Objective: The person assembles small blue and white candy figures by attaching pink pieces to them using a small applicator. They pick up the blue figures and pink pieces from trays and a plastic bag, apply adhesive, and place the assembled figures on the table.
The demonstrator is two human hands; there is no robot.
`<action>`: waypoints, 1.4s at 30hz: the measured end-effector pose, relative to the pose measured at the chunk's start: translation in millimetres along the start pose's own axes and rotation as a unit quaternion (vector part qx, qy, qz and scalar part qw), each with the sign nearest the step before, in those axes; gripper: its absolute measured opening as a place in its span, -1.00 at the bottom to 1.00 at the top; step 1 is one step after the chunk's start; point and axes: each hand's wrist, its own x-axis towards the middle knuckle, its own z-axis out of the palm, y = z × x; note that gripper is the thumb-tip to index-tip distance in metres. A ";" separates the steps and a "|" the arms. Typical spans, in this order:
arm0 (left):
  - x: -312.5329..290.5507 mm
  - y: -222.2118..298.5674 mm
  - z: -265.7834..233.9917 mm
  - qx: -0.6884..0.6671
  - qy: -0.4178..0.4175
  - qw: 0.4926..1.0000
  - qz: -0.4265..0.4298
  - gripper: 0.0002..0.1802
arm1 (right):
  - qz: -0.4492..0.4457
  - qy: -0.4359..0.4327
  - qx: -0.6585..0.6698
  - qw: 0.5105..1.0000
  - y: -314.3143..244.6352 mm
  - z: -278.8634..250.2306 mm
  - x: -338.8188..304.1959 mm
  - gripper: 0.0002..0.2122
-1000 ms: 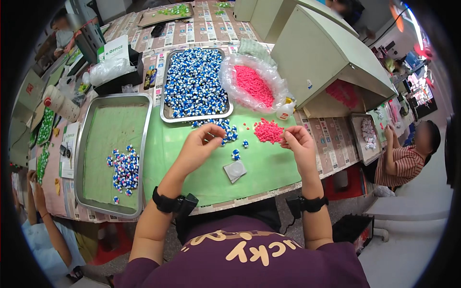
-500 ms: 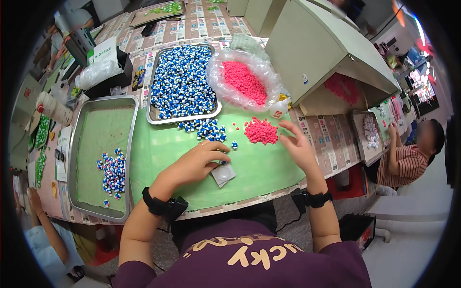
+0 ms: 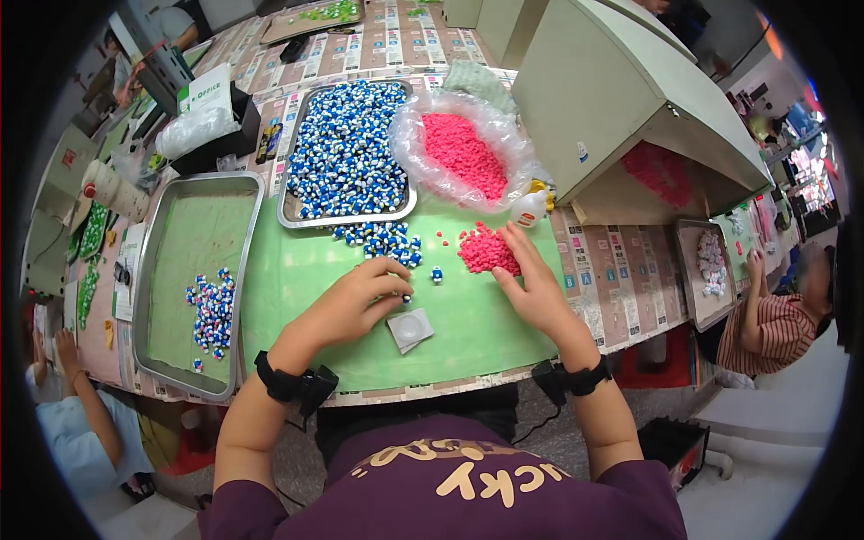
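Note:
My left hand is curled over the green mat, thumb and fingers pinched on a small blue-and-white piece. Just below its fingertips lies a small pale square plate with a round mark. Another blue-and-white piece stands alone to the right, near a loose heap of the same pieces. My right hand is at the right side of a pile of tiny pink pieces. Its thumb and fingers are apart, the fingertips at the pile's edge. Whether it touches any piece is unclear.
A metal tray full of blue-and-white pieces stands behind; another tray at left holds pieces with pink added. A plastic bag of pink pieces and a white bottle stand beyond the pile. A beige box and a co-worker are at right.
My right hand has moved left to the edge of the pink pile. My left hand has drawn slightly back from above the square plate, still pinching. The whole view has shifted a little.

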 end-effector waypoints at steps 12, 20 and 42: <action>-56.4 14.5 -43.3 -0.412 0.231 0.871 -0.135 -0.91 | -0.057 -0.090 -0.256 0.961 -32.8 9.6 -12.5 -0.30; -58.2 5.9 -31.1 -0.553 0.258 0.772 -0.178 -0.68 | -0.036 -0.128 -0.304 0.943 -27.2 19.1 -13.3 -0.25; 20.9 24.3 -65.3 -0.476 0.324 0.816 -0.047 -0.80 | -0.123 0.030 0.212 0.969 -154.5 -2.9 39.4 -0.86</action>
